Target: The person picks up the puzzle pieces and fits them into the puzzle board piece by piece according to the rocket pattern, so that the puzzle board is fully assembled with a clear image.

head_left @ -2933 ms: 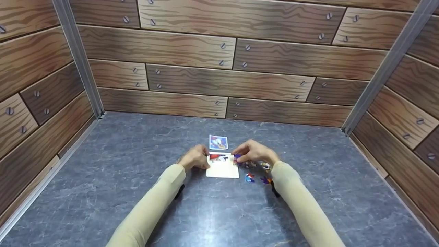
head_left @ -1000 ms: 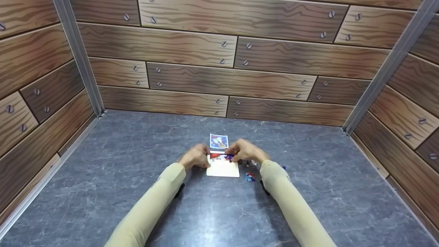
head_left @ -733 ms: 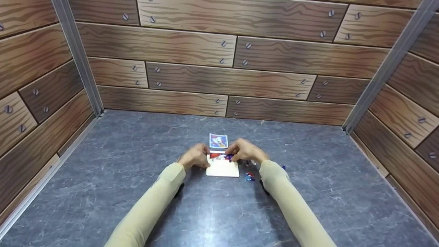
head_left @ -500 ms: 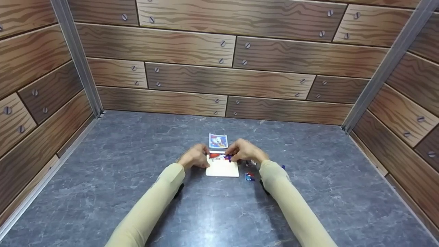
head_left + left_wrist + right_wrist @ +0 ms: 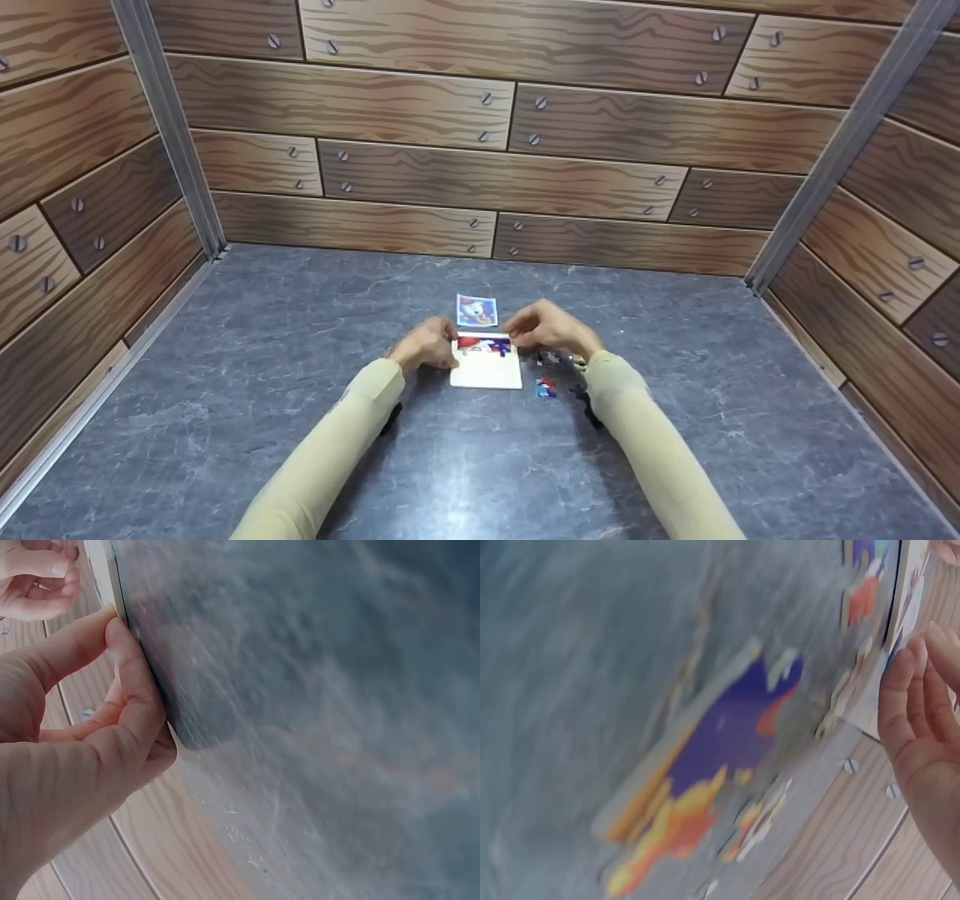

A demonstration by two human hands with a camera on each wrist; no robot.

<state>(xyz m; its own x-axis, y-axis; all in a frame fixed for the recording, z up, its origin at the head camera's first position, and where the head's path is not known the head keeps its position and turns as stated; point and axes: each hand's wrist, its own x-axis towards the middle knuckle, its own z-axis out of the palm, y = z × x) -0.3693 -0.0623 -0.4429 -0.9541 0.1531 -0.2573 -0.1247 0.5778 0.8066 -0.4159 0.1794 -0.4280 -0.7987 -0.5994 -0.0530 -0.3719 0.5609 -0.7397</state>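
A white puzzle board (image 5: pixel 486 373) lies on the table, with a row of red, white and purple pieces (image 5: pixel 480 345) along its far side. My left hand (image 5: pixel 426 345) pinches the board's left edge; thumb and fingertip meet at that edge in the left wrist view. Just off the right edge hovers my right hand (image 5: pixel 553 330), its fingers loosely bent and nothing visible between them. Loose puzzle pieces lie to the right, among them a blue and red one (image 5: pixel 546 388) and a purple and orange one (image 5: pixel 727 720), partly hidden by the right forearm in the head view.
Behind the board lies a small picture card (image 5: pixel 477 310) with a cartoon figure. More loose pieces (image 5: pixel 549 358) are beneath and beside the right hand. Wood-patterned walls (image 5: pixel 360 169) enclose the grey marbled table (image 5: pixel 315 300).
My right hand put a purple piece at the right of the board's top row, pressed there, then let go and moved off right. My left hand has kept its place.
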